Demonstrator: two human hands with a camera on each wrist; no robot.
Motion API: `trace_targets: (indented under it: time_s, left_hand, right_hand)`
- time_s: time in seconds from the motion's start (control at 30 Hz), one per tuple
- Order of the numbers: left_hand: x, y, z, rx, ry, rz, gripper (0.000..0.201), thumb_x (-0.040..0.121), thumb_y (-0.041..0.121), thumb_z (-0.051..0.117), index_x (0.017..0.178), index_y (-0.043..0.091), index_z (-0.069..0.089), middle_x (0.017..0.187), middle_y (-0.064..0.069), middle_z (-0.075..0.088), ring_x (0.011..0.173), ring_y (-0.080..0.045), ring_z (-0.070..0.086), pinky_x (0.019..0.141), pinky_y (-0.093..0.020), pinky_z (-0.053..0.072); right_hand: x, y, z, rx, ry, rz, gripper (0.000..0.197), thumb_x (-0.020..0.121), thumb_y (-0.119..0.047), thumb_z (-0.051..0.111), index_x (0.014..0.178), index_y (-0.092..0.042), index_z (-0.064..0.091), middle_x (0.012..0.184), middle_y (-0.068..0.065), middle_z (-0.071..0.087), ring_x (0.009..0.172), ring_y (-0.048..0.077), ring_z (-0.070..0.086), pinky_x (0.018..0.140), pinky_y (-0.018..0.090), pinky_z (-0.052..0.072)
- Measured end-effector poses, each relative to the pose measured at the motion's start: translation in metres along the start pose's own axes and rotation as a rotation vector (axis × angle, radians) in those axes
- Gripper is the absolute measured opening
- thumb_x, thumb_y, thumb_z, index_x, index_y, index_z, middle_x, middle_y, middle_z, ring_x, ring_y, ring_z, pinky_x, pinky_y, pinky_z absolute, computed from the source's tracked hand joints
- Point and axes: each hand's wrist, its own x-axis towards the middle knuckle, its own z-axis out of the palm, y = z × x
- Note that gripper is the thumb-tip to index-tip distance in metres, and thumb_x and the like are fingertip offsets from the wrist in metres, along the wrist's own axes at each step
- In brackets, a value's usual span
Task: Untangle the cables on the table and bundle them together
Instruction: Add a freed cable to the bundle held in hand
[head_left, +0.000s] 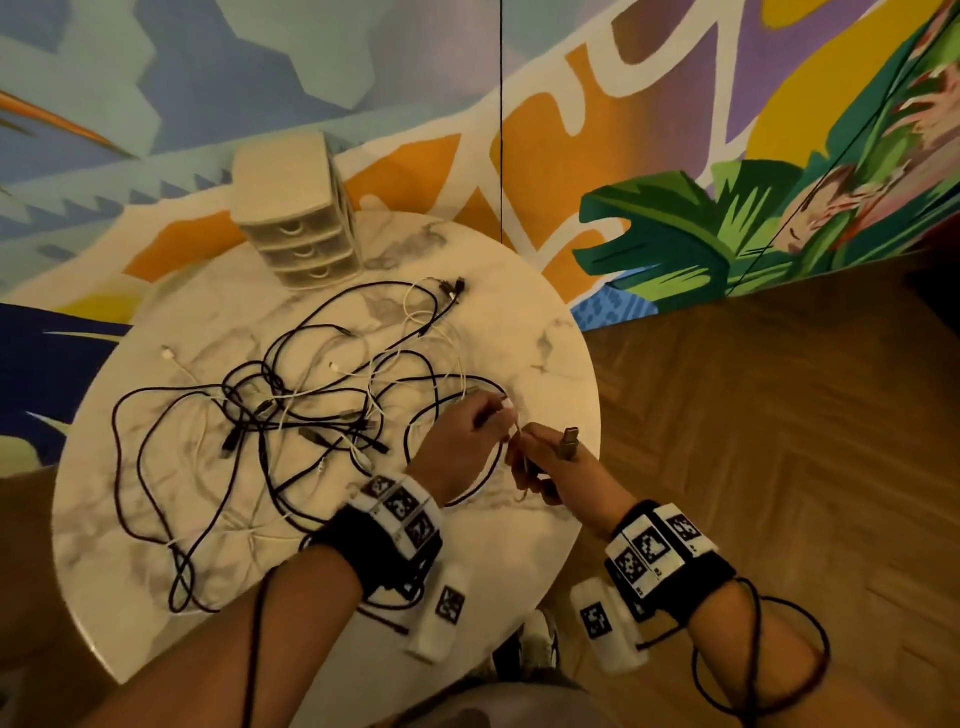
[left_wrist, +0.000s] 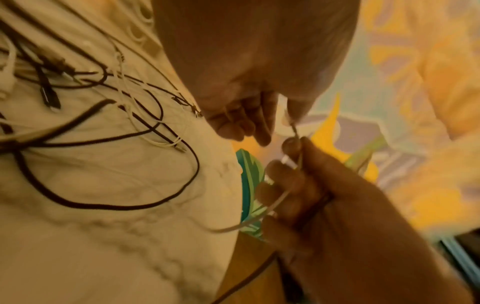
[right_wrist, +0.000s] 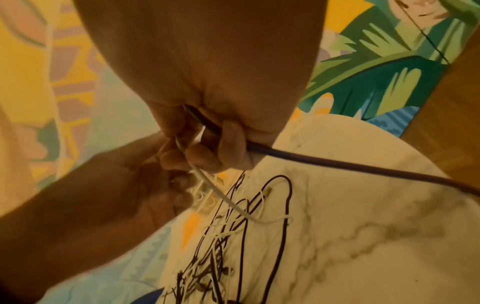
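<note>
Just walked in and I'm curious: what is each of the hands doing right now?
Left hand: pinching a thin white cable.
Right hand: fingers curled round a black cable and the same white cable.

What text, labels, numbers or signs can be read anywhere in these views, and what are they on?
No readable words, brands or numbers in any view.
Left wrist band: black-and-white square code markers, patterns only, no letters.
Right wrist band: the same kind of markers; tiny print at their edges is too small to read.
White blocks under the wrists: one code marker each, no text.
Drawer unit, cables, wall mural: no lettering visible.
</note>
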Motion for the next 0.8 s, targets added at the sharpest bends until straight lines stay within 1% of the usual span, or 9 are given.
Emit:
trace_targets:
  time_s: [0.1, 0.2, 0.3, 0.37, 0.47, 0.6, 0.7, 0.73, 0.8]
  left_hand:
    - [0.0, 0.017, 0.001, 0.019, -0.038, 0.088, 0.022, 0.091, 0.016, 0.059, 0.07, 0.022, 0.057, 0.066, 0.009, 0.055, 0.058, 0.002, 0.05, 0.06, -0.011, 0.038]
    - [-0.009, 0.021, 0.005, 0.185, -0.097, 0.228, 0.015, 0.088, 0.021, 0.063, 0.076, 0.029, 0.057, 0.076, 0.015, 0.052, 0.075, 0.0, 0.05, 0.068, -0.009, 0.035]
    - [-0.011, 0.023, 0.006, 0.238, -0.099, 0.31, 0.004, 0.087, 0.02, 0.064, 0.084, 0.021, 0.066, 0.077, 0.016, 0.049, 0.08, -0.002, 0.047, 0.072, -0.013, 0.038]
    - [-0.01, 0.025, 0.004, 0.243, -0.096, 0.35, 0.009, 0.087, 0.02, 0.064, 0.088, 0.014, 0.071, 0.077, 0.013, 0.049, 0.08, -0.006, 0.048, 0.071, -0.02, 0.042]
    - [-0.009, 0.023, 0.001, 0.27, -0.132, 0.385, 0.013, 0.088, 0.022, 0.064, 0.094, 0.015, 0.073, 0.08, 0.015, 0.05, 0.084, -0.005, 0.047, 0.074, -0.016, 0.037]
    - [-0.009, 0.012, -0.001, 0.241, -0.126, 0.356, 0.026, 0.085, 0.021, 0.06, 0.11, 0.025, 0.067, 0.099, 0.013, 0.051, 0.093, -0.007, 0.047, 0.081, -0.016, 0.04]
    - [-0.018, 0.009, 0.004, 0.102, -0.119, 0.195, 0.046, 0.088, 0.017, 0.059, 0.13, 0.033, 0.049, 0.11, 0.011, 0.048, 0.085, -0.01, 0.051, 0.072, -0.016, 0.044]
    - [-0.02, 0.009, 0.008, 0.037, -0.115, 0.141, 0.044, 0.089, 0.018, 0.059, 0.129, 0.033, 0.048, 0.112, 0.01, 0.05, 0.083, -0.012, 0.054, 0.07, -0.017, 0.046]
    - [-0.023, 0.0, 0.015, -0.024, -0.161, 0.037, 0.034, 0.091, 0.024, 0.058, 0.122, 0.033, 0.049, 0.111, 0.01, 0.055, 0.079, -0.011, 0.056, 0.065, -0.017, 0.046]
  right_hand:
    - [-0.003, 0.0, 0.003, -0.012, -0.022, 0.014, 0.033, 0.103, -0.027, 0.035, 0.083, -0.014, 0.058, 0.064, -0.002, 0.054, 0.05, 0.002, 0.043, 0.047, 0.016, 0.03]
    - [-0.007, -0.004, 0.004, -0.014, -0.069, 0.046, 0.027, 0.102, -0.022, 0.036, 0.082, -0.016, 0.054, 0.062, -0.002, 0.047, 0.048, 0.002, 0.037, 0.046, 0.015, 0.029]
    - [-0.007, -0.008, 0.008, -0.019, -0.041, 0.046, 0.028, 0.1, -0.013, 0.038, 0.076, -0.015, 0.051, 0.061, 0.0, 0.044, 0.043, 0.0, 0.033, 0.045, 0.016, 0.027]
    - [-0.006, -0.008, 0.009, -0.033, -0.014, 0.01, 0.031, 0.1, -0.01, 0.038, 0.073, -0.013, 0.053, 0.06, 0.002, 0.046, 0.042, 0.001, 0.033, 0.044, 0.016, 0.027]
    - [-0.005, -0.006, 0.008, -0.056, -0.001, 0.001, 0.029, 0.1, -0.005, 0.034, 0.078, -0.005, 0.053, 0.058, 0.005, 0.053, 0.04, 0.0, 0.038, 0.044, 0.013, 0.032]
    - [-0.003, -0.007, 0.007, -0.048, 0.112, 0.001, 0.042, 0.103, -0.017, 0.03, 0.071, -0.007, 0.054, 0.049, 0.007, 0.05, 0.039, 0.005, 0.042, 0.048, 0.021, 0.034]
    - [-0.002, -0.01, 0.004, 0.017, 0.123, 0.009, 0.041, 0.103, -0.035, 0.029, 0.088, -0.019, 0.064, 0.055, 0.007, 0.055, 0.047, 0.013, 0.045, 0.047, 0.02, 0.035]
    - [-0.001, -0.01, 0.002, 0.04, 0.132, 0.007, 0.042, 0.103, -0.036, 0.03, 0.084, -0.021, 0.065, 0.057, 0.009, 0.057, 0.048, 0.014, 0.045, 0.048, 0.021, 0.035]
    - [0.0, -0.007, -0.002, 0.036, 0.15, 0.007, 0.054, 0.102, -0.037, 0.03, 0.07, -0.012, 0.065, 0.064, 0.019, 0.059, 0.048, 0.013, 0.046, 0.051, 0.025, 0.034]
